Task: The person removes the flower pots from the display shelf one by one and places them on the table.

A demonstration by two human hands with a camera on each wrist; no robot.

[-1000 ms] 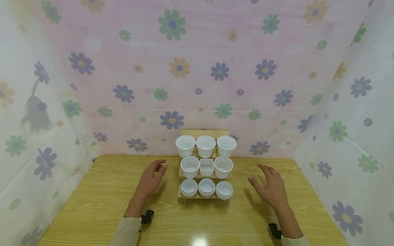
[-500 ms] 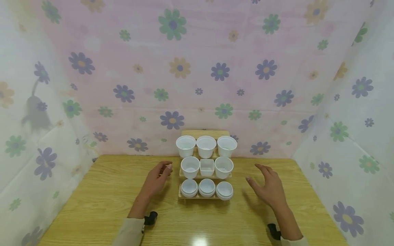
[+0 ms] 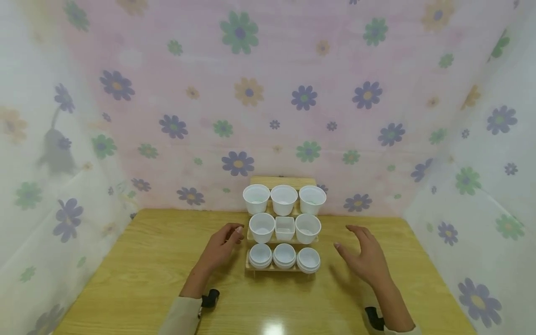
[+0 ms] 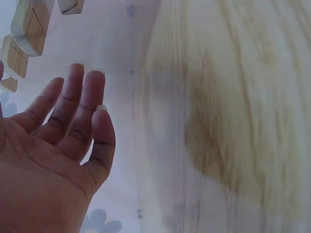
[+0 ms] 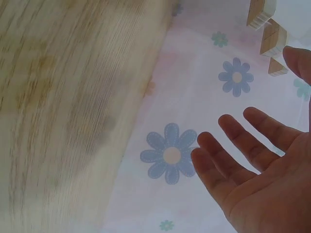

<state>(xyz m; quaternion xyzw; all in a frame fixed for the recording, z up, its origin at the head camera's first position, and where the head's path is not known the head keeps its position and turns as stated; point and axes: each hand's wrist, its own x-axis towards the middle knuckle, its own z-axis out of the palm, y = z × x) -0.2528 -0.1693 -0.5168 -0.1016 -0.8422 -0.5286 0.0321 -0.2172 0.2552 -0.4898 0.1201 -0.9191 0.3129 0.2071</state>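
A stepped wooden rack [image 3: 282, 267] stands at the back middle of the table and carries white cups in three rows of three. The middle row has a square white cup [image 3: 284, 228] between two round ones [image 3: 262, 227] [image 3: 307, 228]. My left hand [image 3: 223, 245] hovers just left of the rack, fingers relaxed and holding nothing, close to the middle-left cup. In the left wrist view its fingers [image 4: 77, 114] are straight. My right hand [image 3: 365, 257] hovers to the right of the rack, spread and holding nothing, with its fingers [image 5: 243, 145] straight in the right wrist view.
The wooden table [image 3: 138, 279] is walled on three sides by a flowered cloth backdrop [image 3: 268, 102]. The rack's stepped wooden ends [image 4: 29, 29] [image 5: 272, 34] show at the edges of the wrist views. Small black devices [image 3: 209, 298] [image 3: 374, 318] sit at both wrists.
Both hands have drifted inward toward the rack; the left one has come closest, now beside the middle-left cup. Nothing was picked up.
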